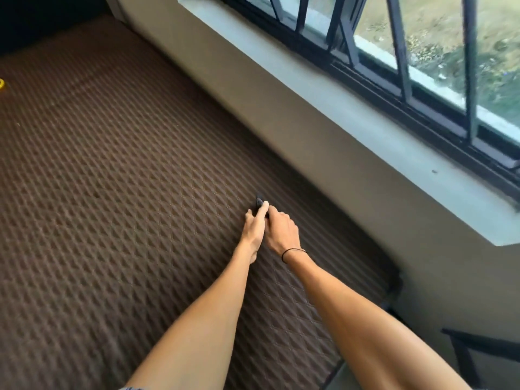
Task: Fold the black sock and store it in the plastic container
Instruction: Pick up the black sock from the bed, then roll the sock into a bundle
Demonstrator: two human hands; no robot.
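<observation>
The black sock (258, 202) lies bunched small on the brown quilted mattress (118, 170); only a dark tip shows beyond my fingers. My left hand (254, 230) and my right hand (281, 230) press together over it, fingers closed on the fabric. Most of the sock is hidden under both hands. A thin black band circles my right wrist. The plastic container is not in view.
A beige wall and a pale window ledge (365, 130) with black window bars (399, 49) run along the mattress's right side. A yellow object (2, 85) shows at the far left edge. A dark frame (478, 353) stands at the lower right.
</observation>
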